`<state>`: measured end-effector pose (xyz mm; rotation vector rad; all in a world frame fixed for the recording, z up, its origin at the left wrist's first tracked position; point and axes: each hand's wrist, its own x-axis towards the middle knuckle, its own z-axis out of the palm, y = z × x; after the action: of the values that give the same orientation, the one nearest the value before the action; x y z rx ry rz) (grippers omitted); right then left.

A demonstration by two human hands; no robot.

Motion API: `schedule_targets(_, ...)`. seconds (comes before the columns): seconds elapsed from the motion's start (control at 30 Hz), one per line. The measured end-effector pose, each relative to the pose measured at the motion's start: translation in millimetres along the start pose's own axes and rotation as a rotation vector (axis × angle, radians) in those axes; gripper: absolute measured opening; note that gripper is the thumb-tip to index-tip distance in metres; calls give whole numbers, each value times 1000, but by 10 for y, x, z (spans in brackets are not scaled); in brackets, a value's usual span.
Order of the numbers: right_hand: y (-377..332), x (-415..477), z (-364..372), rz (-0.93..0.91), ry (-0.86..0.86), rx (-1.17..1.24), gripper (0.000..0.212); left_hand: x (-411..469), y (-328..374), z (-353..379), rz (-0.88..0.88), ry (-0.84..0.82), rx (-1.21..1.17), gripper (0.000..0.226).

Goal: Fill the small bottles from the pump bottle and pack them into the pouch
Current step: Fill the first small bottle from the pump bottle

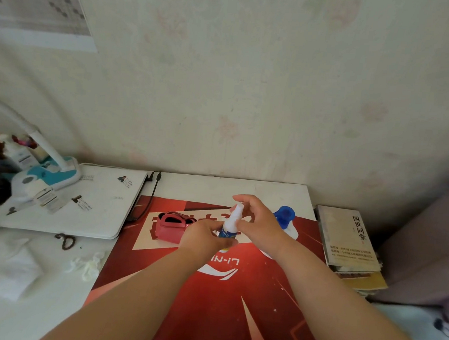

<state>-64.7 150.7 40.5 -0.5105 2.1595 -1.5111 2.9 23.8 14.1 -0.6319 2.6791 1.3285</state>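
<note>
A small white bottle [230, 224] with a blue label is held upright above the red mat [209, 288]. My left hand [205, 236] grips its lower body. My right hand [257, 220] is closed around its white top. Behind my right hand stands the pump bottle [285, 216], with a blue top and a white body, partly hidden. An open pink pouch [173, 226] lies on the mat to the left of my hands.
A white closed laptop [83, 202] lies at the left with a teal desk lamp [56, 168] on it and a cable beside it. Stacked books [351, 242] sit at the right table edge. Crumpled tissue [86, 263] and white cloth [4, 266] lie front left.
</note>
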Motion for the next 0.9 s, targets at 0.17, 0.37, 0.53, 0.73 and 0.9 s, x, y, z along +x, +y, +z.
schedule_targets(0.17,-31,-21,4,-16,-23,-18,44,-9,0,1,4,-11,4,35)
schedule_targets(0.37,-12,-22,-2,-3,-5,11,42,-23,-5,2,8,-3,12,36)
schedule_targets(0.53,-1,-36,-5,-5,-43,34,49,-45,-10,-2,14,0,2,37)
schedule_targets(0.73,33,-49,-12,10,19,-15,43,-59,16,-2,12,1,-3,36)
schedule_targets(0.9,11,-76,-11,26,-52,81,44,-73,7,-2,5,3,-4,38)
